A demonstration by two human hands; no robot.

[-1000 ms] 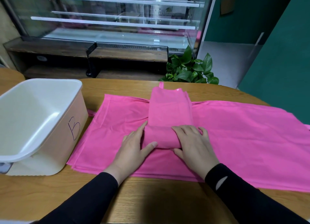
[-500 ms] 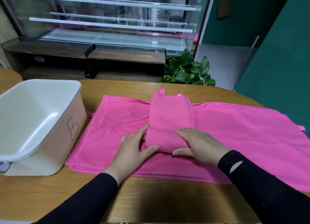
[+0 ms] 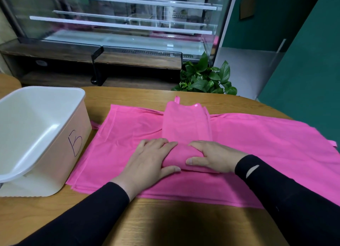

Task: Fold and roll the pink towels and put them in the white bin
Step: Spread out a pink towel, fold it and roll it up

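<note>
One folded towel (image 3: pixel 186 124) was part-rolled atop the flat pink stack (image 3: pixel 266 153) on the table; left hand (image 3: pixel 149 159) and right hand (image 3: pixel 215 157) gripped the roll's ends. White bin (image 3: pixel 60 153) looked empty, though its near floor was hidden. Stack untouched.

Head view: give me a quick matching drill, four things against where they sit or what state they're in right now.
Things:
1. white bin
2. rolled towel
3. flat towels
4. plant

States:
A. spread out across the table
B. beyond the table's far edge
C. half rolled, a hand at each end
D. on the table's left side, nothing visible inside

Pairs: 1-D, 2-C, 3-A, 4-B. The left hand and right hand each have a grip on the roll.
</note>
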